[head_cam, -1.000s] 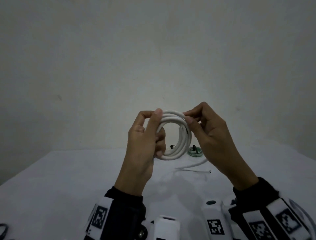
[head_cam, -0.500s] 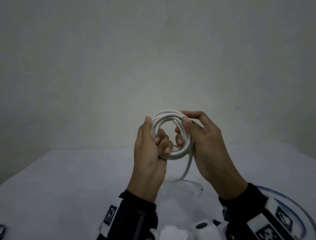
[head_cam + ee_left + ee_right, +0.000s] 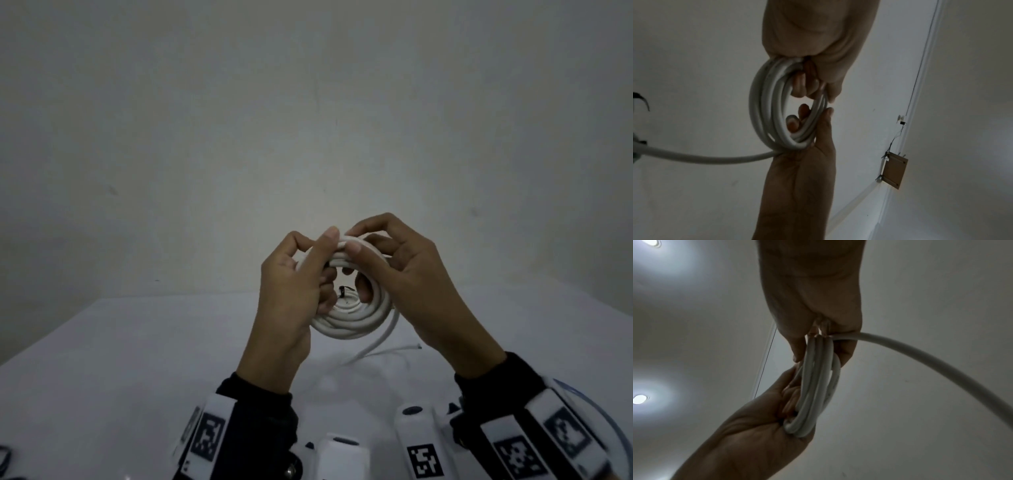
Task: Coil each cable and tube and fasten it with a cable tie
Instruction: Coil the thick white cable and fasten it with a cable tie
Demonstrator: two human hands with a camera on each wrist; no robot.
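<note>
Both hands hold a white cable coil point(image 3: 352, 323) point(image 3: 764, 105) point(image 3: 818, 386) in the air above the white table point(image 3: 137, 359). My left hand point(image 3: 327, 267) grips the coil's left side, thumb on top and fingers curled through the middle. At the top, beside that thumb, my right hand point(image 3: 351, 241) pinches the turns, its other fingers inside the ring. A loose tail point(image 3: 380, 346) point(image 3: 705, 157) point(image 3: 920, 356) leaves the coil's lower right and drops to the table, where its thin end point(image 3: 418, 346) lies. A small black cable tie point(image 3: 343, 291) shows through the ring.
A thin blue tube point(image 3: 582, 394) curves past my right sleeve at the lower right. A dark cable end point(image 3: 3, 459) sits at the bottom left edge. A plain wall stands behind the table's far edge.
The right hand went from the coil's top down round its right side, then back up beside the left thumb. The coil now tilts towards me, showing its turns.
</note>
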